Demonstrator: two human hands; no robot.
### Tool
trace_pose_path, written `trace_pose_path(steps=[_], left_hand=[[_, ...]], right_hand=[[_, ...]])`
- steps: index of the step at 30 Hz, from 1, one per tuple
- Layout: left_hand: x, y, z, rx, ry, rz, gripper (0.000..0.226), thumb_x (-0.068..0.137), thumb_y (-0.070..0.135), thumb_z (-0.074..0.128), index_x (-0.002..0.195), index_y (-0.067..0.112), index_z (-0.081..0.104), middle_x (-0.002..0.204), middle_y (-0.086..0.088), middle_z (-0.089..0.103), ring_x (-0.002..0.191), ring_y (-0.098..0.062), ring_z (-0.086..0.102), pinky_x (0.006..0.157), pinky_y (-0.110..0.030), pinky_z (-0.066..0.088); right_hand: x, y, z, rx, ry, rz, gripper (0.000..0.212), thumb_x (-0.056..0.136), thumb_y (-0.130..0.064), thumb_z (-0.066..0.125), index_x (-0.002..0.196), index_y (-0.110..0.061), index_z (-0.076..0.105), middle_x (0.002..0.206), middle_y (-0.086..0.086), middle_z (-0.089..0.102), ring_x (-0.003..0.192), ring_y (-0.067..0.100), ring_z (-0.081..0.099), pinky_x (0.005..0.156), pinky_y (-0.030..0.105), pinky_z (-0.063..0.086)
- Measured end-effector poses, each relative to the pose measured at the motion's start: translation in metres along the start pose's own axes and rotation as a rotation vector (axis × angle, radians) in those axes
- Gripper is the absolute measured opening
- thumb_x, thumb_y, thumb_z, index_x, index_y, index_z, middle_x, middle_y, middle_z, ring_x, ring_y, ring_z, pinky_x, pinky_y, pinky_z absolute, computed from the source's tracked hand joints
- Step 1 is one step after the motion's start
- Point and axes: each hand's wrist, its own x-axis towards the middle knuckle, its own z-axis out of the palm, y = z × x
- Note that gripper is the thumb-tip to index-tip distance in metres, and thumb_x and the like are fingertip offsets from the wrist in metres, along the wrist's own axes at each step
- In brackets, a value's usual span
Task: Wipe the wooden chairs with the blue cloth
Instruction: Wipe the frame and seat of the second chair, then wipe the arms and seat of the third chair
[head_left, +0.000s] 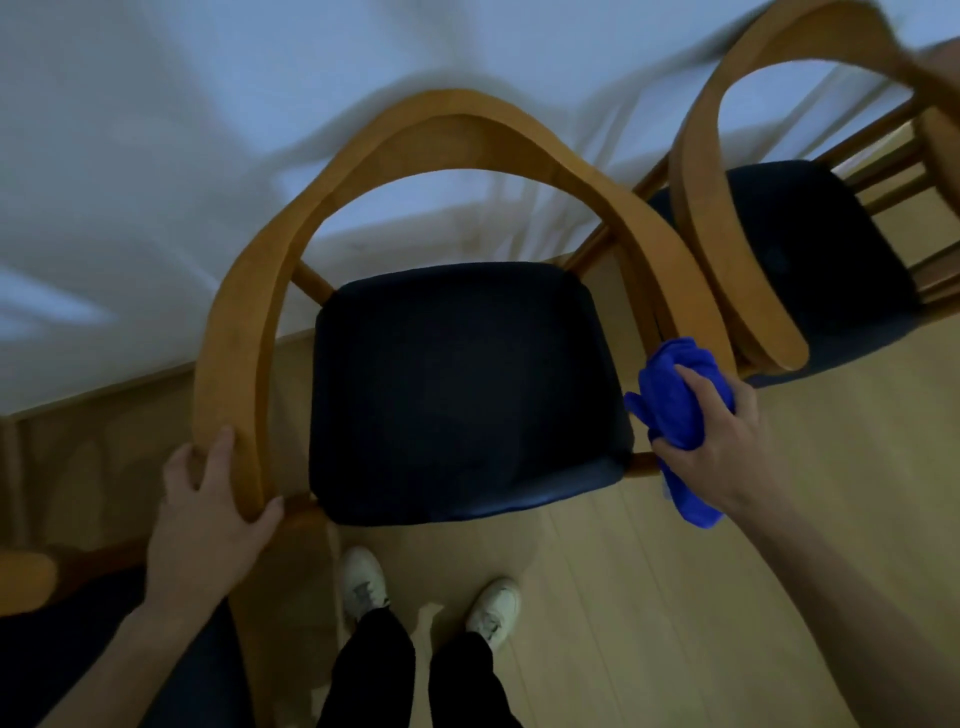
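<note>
right hand: your fingers are curled tight round the bunched blue cloth, at the near chair's right armrest tip.
left hand: fingers wrapped over the left armrest end, thumb inside. Bracing.
key relation: right armrest runs up and away from your cloth fingers, long axis curving into the backrest. Right hand nearer.
near chair: between both hands.
second chair: just right of the cloth.
counts: two full chairs, a possible third at the left edge; one cloth.
</note>
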Motion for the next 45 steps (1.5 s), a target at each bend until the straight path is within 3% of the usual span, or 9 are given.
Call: trace_pose_path(steps=[2,4,8,16,20,28,42,45], left_hand=[[-0.006,-0.003,0.007,-0.112,-0.02,-0.036,0.101,0.083,0.041,0.072,0.151,0.044,-0.003,0.147,-0.02,0.023,0.096,-0.038,0.056,0.076,-0.047,0.053],[-0.009,-0.008,0.015,-0.186,-0.015,-0.043,0.104,0.084,0.044,0.07,0.146,0.055,-0.013,0.133,-0.022,0.037,0.078,-0.023,0.051,0.065,-0.038,0.048],[-0.012,-0.016,0.027,-0.25,0.016,-0.041,0.105,0.084,0.047,0.067,0.14,0.061,-0.02,0.116,-0.021,0.045,0.066,-0.013,0.046,0.053,-0.026,0.037],[-0.012,-0.006,0.032,-0.186,0.094,-0.012,0.102,0.087,0.041,0.065,0.141,0.06,-0.019,0.119,-0.025,0.037,0.057,-0.024,0.052,0.048,-0.027,0.042],[-0.017,0.002,0.041,-0.13,0.194,0.006,0.099,0.089,0.036,0.065,0.146,0.054,-0.014,0.135,-0.028,0.027,0.063,-0.018,0.044,0.063,-0.042,0.051],[-0.02,0.007,0.053,-0.016,0.3,-0.007,0.102,0.087,0.032,0.069,0.15,0.049,-0.01,0.131,-0.031,0.03,0.084,-0.042,0.053,0.073,-0.057,0.052],[-0.024,0.022,0.065,-0.067,0.295,-0.078,0.094,0.09,0.031,0.066,0.152,0.039,-0.005,0.134,-0.027,0.029,0.097,-0.043,0.053,0.084,-0.054,0.051],[-0.025,0.024,0.062,0.001,0.273,-0.098,0.094,0.089,0.03,0.067,0.153,0.036,-0.001,0.141,-0.029,0.025,0.113,-0.049,0.046,0.092,-0.058,0.045]], right_hand=[[0.0,0.003,0.002,0.081,0.014,0.04,0.089,0.075,-0.031,0.081,0.148,-0.032,0.031,0.151,0.012,0.025,0.131,0.039,0.036,0.106,0.056,0.036],[-0.001,0.006,0.006,0.219,0.061,0.137,0.089,0.075,-0.025,0.082,0.147,-0.034,0.031,0.151,0.013,0.025,0.13,0.039,0.038,0.104,0.056,0.038],[-0.003,0.001,0.017,0.424,0.181,0.331,0.091,0.075,-0.021,0.082,0.147,-0.037,0.028,0.147,0.017,0.027,0.127,0.041,0.042,0.098,0.058,0.043],[-0.011,-0.01,0.034,0.119,0.189,0.156,0.093,0.074,-0.024,0.084,0.148,-0.04,0.029,0.147,0.02,0.024,0.129,0.046,0.031,0.099,0.064,0.04],[-0.011,0.003,0.037,-0.014,0.158,-0.03,0.092,0.073,-0.023,0.085,0.147,-0.039,0.033,0.148,0.018,0.023,0.13,0.046,0.027,0.096,0.069,0.038],[-0.009,0.011,0.034,-0.055,0.131,-0.092,0.085,0.078,-0.024,0.082,0.149,-0.036,0.037,0.151,0.018,0.023,0.133,0.042,0.025,0.102,0.065,0.031],[0.036,0.002,0.018,-0.105,0.101,-0.194,0.082,0.08,-0.019,0.076,0.148,-0.035,0.032,0.149,0.018,0.02,0.134,0.045,0.024,0.108,0.071,0.024],[0.037,-0.004,0.016,-0.179,0.077,-0.251,0.082,0.08,-0.02,0.077,0.148,-0.032,0.034,0.149,0.019,0.023,0.136,0.045,0.024,0.112,0.071,0.017]])
